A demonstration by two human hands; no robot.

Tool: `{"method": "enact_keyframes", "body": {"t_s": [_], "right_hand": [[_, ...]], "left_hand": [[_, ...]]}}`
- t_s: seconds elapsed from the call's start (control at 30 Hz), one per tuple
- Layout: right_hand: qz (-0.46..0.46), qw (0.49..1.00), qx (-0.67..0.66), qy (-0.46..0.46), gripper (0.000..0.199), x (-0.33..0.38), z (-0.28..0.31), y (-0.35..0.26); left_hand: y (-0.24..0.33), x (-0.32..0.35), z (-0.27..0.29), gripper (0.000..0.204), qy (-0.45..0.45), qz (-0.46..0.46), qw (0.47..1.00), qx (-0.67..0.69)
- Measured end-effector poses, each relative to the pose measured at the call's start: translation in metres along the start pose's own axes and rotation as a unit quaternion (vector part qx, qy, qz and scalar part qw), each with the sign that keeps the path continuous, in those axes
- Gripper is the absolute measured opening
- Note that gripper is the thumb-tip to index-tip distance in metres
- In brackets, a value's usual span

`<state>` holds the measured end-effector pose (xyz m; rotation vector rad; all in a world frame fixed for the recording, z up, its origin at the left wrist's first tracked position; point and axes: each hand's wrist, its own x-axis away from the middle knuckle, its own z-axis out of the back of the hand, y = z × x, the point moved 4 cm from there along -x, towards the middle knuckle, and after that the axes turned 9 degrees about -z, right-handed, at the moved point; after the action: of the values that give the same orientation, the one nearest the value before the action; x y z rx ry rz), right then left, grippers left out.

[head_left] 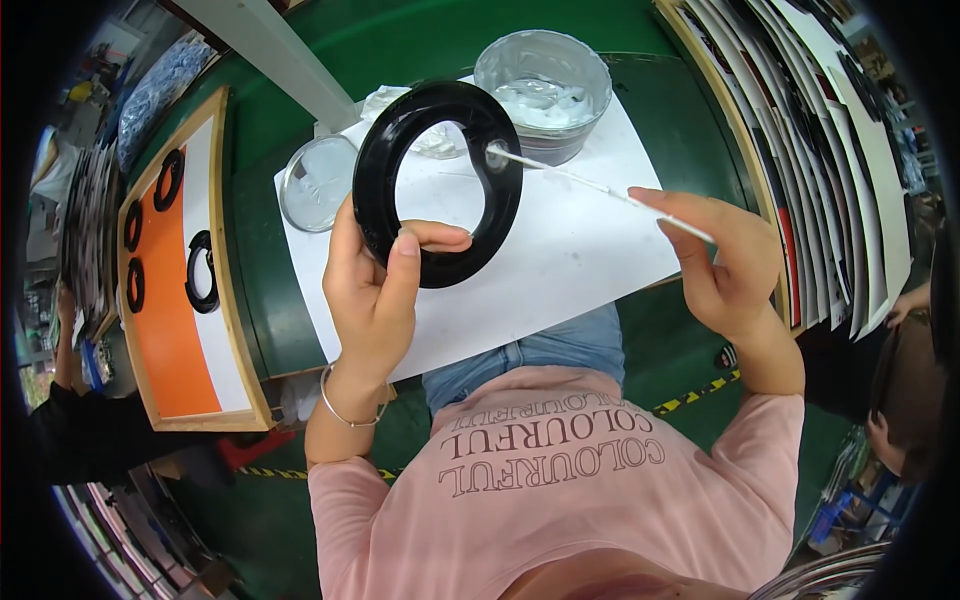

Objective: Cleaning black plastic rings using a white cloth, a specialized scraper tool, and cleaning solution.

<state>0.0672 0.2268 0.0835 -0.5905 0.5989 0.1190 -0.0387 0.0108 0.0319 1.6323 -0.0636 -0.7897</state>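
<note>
A glossy black plastic ring (pixel 375 165) is held up over the white sheet, gripped at its lower left edge by my left hand (pixel 375 285), thumb in front and fingers through the opening. Between thumb and fingers of my right hand (pixel 728 255) is a thin white stick (pixel 590 183). Its far tip touches a whitish, wet-looking spot on the ring's right side. Behind the ring stands a clear round tub (pixel 545 120) partly filled with whitish, grease-like stuff. A round clear lid (pixel 318 185) lies left of the ring.
White paper (pixel 530 290) covers part of the green table (pixel 265 290). At left, a wood-edged tray (pixel 165 350) carries several black rings. Upright boards (pixel 800 150) stand in a rack at right. A grey post (pixel 285 60) rises behind, beside crumpled white tissue (pixel 440 142). People are at both sides.
</note>
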Motion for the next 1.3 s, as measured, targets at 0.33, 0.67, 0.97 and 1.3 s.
{"method": "enact_keyframes", "body": {"t_s": [0.33, 0.67, 0.97, 1.3], "right_hand": [[0.168, 0.980, 0.104, -0.038, 0.021, -0.002, 0.007, -0.009], [-0.029, 0.997, -0.038, -0.059, 0.016, 0.009, -0.001, 0.012], [-0.324, 0.771, -0.534, 0.125, 0.028, 0.014, -0.027, 0.095], [0.231, 0.950, 0.193, 0.086, 0.022, 0.048, 0.026, 0.097]], "left_hand": [[0.003, 0.001, 0.001, 0.031, 0.014, -0.001, 1.000, 0.000], [0.008, -0.001, -0.003, 0.032, 0.000, -0.035, 0.999, -0.023], [0.007, -0.022, -0.014, 0.033, 0.059, -0.039, 0.992, -0.101], [0.042, -0.129, -0.063, 0.044, 0.068, 0.035, 0.981, 0.177]]}}
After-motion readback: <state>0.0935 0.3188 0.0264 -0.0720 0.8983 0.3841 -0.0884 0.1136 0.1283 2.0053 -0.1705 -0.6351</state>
